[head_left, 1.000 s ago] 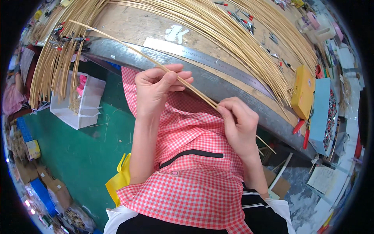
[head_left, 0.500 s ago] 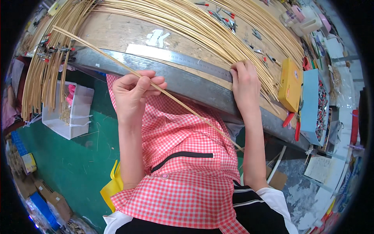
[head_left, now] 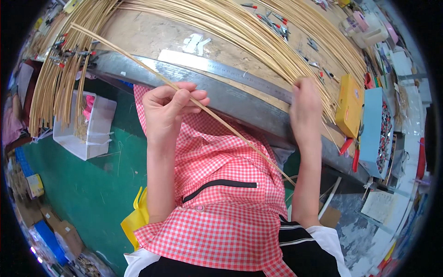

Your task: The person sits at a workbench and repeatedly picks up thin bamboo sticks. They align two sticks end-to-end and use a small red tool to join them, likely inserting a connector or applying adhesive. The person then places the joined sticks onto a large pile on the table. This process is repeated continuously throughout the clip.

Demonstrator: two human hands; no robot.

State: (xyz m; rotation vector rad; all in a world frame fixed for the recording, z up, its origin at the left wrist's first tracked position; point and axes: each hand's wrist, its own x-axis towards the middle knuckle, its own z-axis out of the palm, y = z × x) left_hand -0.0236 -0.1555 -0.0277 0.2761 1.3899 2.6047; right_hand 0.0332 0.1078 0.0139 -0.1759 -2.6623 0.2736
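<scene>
My left hand [head_left: 167, 108] pinches a long, thin bamboo strip [head_left: 230, 128] between thumb and fingers. The strip slants from the upper left, over the table edge, down across my checked apron to near my right forearm. My right hand [head_left: 306, 111] is curled closed at the table's front edge, beside the near ends of a long bundle of bamboo strips [head_left: 272, 50]. Motion blurs its fingers, and whatever they may hold is hidden. A steel ruler [head_left: 226, 71] lies along the front edge, its right end close to my right hand.
More strips with small clips [head_left: 55, 83] hang over the table's left end, above a white bin [head_left: 99, 122]. A yellow box [head_left: 349, 100], red-handled pliers [head_left: 355, 157] and a blue box [head_left: 370, 124] of clips stand at right. White cut-outs [head_left: 196, 45] lie behind the ruler.
My right hand has shifted slightly right along the strip ends, its fingers curling in more. My left hand keeps its pinch on the bamboo strip. The whole view has shifted a little.
</scene>
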